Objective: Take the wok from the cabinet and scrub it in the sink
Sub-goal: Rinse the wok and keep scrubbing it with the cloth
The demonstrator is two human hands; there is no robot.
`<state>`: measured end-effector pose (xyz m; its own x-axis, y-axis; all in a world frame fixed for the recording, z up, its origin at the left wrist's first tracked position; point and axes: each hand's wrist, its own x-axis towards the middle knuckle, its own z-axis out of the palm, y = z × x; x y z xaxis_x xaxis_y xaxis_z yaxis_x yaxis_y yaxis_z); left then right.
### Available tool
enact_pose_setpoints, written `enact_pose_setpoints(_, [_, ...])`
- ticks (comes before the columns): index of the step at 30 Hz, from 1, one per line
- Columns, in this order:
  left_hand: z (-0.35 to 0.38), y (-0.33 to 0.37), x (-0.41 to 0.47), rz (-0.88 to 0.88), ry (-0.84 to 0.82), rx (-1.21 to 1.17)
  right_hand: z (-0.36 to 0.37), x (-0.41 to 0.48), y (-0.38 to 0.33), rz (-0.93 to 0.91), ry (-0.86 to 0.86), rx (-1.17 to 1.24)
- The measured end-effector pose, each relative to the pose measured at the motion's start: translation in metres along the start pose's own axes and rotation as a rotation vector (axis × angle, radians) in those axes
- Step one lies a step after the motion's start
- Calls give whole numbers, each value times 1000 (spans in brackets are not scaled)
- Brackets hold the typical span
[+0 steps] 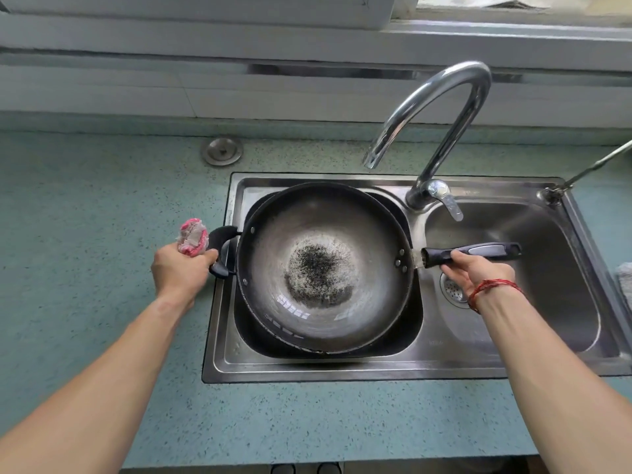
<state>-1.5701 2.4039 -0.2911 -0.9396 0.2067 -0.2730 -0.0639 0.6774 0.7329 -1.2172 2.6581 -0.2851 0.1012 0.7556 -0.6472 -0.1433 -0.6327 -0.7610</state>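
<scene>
We see the wok [321, 268] sitting in the left basin of the sink [342, 367], under the tap [441, 131]. Our right hand [478, 271] grips its long handle [478, 253] over the right basin. Our left hand [181, 268], fisted around a pink cloth [193, 236], touches the wok's loop handle [222, 248].

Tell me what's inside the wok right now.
The wok, sitting in the left sink basin, holds only a dark, speckled burnt patch at its centre, ringed by dull grey metal. No water or food shows. What lies under the wok is hidden.
</scene>
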Motion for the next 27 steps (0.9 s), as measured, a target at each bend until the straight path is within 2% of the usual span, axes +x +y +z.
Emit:
enact_pose_setpoints(13, [3,4,-9,-27,58,67,6,10,22,19,127,4])
enact_pose_setpoints(17, [2,8,-15,-26,58,63,2,11,21,18,137,-95])
enact_pose_setpoints(23, [-15,19,-28,21,46,-4,-2,-7,16,15,67,-212])
enact_pose_setpoints(27, [-23,34,-49,52,-36,-108,3,-33,13,-42,8,-268])
